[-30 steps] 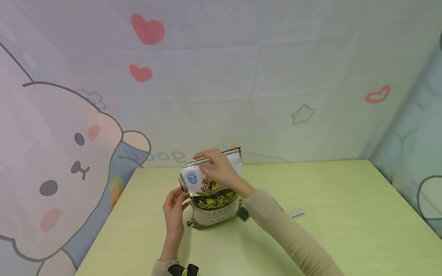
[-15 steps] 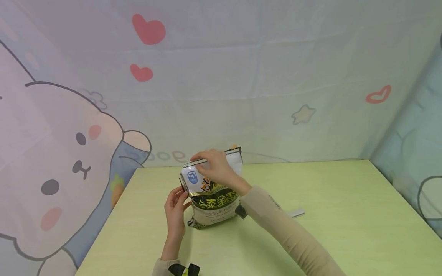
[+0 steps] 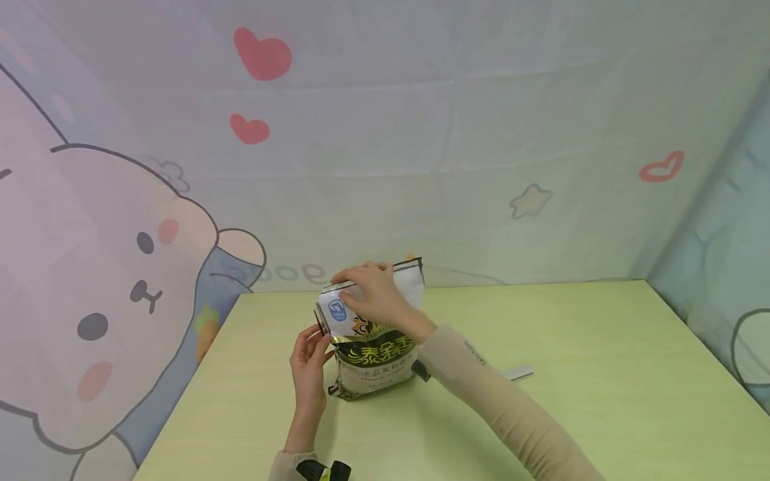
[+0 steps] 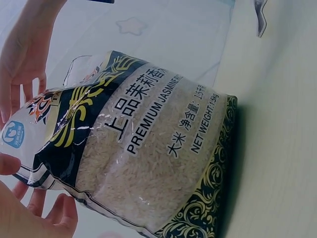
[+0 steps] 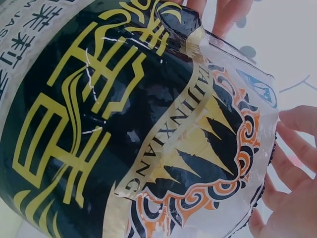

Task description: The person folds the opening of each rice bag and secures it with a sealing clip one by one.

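Observation:
A bag of rice [image 3: 375,366] stands upright on the table, its clear lower front showing white grains in the left wrist view. At its upper left side my left hand [image 3: 309,364] pinches the side edge, thumb to the front and fingers behind. My right hand [image 3: 380,297] reaches over the top edge [image 3: 408,264] and grips it between thumb and fingers. The right wrist view has the printed front [image 5: 129,99] close up, with the right hand [image 5: 294,168] along the top edge. I cannot tell whether the bag is sealed.
A small flat silvery strip [image 3: 520,373] lies on the table to the right of the bag, partly behind the right sleeve [image 3: 481,387]. Behind the table [image 3: 601,374] hangs a printed cloth [image 3: 451,133] with hearts and a cartoon animal.
My right hand has slid slightly left along the bag's top edge, with its fingers lower over it. The left hand keeps its grip; the bag stays in about the same place.

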Tool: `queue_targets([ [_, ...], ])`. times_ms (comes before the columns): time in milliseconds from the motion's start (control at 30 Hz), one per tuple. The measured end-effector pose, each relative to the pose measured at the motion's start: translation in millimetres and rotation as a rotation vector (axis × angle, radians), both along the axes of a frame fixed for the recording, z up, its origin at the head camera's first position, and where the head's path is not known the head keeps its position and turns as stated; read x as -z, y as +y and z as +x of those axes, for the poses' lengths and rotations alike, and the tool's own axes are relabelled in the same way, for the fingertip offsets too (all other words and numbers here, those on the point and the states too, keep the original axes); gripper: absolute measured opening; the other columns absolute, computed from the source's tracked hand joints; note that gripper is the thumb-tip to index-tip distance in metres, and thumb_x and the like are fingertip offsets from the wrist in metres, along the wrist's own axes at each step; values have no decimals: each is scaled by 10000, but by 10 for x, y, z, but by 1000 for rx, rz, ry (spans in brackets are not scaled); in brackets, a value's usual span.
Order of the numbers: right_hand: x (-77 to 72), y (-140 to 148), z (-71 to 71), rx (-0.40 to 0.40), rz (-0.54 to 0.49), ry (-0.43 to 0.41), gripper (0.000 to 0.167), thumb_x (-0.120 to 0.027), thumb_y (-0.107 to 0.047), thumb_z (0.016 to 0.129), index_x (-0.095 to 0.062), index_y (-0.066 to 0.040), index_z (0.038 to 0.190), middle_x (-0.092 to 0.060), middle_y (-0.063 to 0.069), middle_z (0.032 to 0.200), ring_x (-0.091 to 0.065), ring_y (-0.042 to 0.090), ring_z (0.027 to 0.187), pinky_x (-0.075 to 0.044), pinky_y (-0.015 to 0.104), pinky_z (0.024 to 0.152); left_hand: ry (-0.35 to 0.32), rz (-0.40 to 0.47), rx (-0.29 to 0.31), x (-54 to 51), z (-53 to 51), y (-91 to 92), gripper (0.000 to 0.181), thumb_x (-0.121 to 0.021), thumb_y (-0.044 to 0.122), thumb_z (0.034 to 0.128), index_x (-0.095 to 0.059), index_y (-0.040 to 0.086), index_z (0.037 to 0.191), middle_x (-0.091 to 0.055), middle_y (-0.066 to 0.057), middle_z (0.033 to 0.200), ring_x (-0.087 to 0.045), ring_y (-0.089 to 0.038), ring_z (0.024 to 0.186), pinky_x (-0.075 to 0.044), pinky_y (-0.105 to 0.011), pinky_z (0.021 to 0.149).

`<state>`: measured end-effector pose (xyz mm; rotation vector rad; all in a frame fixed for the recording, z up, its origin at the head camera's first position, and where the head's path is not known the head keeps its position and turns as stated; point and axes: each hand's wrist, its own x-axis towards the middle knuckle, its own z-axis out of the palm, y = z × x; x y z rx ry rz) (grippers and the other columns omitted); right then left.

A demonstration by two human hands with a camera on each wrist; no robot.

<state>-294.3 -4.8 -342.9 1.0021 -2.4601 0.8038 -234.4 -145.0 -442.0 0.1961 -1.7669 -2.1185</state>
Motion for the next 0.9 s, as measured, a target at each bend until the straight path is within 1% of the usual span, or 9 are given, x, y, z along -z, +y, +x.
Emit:
queue_targets([
  [167,-10,16,-20,-60,37,-55,284,-586,-199,852,-581,-165,1134,-611,-19,1136,-511,184,1065,-244,470,942,-26,12,11,5,-21,-6,225,-553,150,880,-554,69,1089,-592,131,880,-553,-30,844,-478,-242,731],
  [300,-27,29,-45,-87,84,-82,327,-586,-208,856,-554,-163,1178,-596,-20,1167,-514,172,1098,-258,441,926,-41,1,27,21,-34,2,260,-587,110,853,-551,49,1103,-596,137,886,-565,-17,853,-480,-201,740],
  [433,-48,48,-58,-90,127,-124,363,-584,-229,861,-529,-180,1216,-574,-27,1203,-490,168,1137,-251,447,948,-32,-21,41,39,-47,23,324,-613,62,824,-530,5,1132,-591,124,899,-567,-13,874,-478,-158,769],
  [600,-62,66,-81,-84,172,-147,393,-578,-235,865,-507,-182,1248,-553,-19,1237,-468,181,1157,-239,463,980,-11,-34,23,47,-62,37,310,-614,55,820,-533,-21,1109,-591,111,887,-566,-12,861,-475,-147,760],
  [733,-67,70,-104,-77,203,-150,389,-563,-221,873,-502,-182,1256,-557,-15,1234,-481,193,1117,-256,449,958,-8,-28,13,55,-76,34,274,-618,71,822,-550,-14,1074,-598,115,859,-572,-13,832,-476,-153,734],
  [900,-75,68,-117,-62,222,-152,354,-549,-205,883,-519,-190,1236,-588,-23,1186,-503,186,1035,-281,417,920,-24,-30,5,62,-93,29,262,-621,80,823,-558,-13,1059,-603,121,840,-575,-18,820,-476,-163,734],
])
